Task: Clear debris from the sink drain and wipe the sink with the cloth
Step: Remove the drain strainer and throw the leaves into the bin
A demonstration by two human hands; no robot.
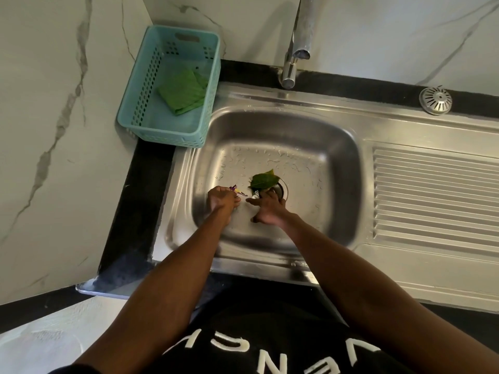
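Steel sink [337, 125]: left hand [222, 198] fingers gripping scraps [237, 190], right hand [267, 209] fingers spread beside drain [280, 188].

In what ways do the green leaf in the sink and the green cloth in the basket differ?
The leaf is dark green and glossy; the cloth is lighter and matte. The leaf has a pointed, irregular outline, whereas the cloth is folded with straight edges. The leaf lies at the drain in the wet sink, near the right hand; the cloth rests untouched in the blue basket on the counter. Both are green and lie flat.
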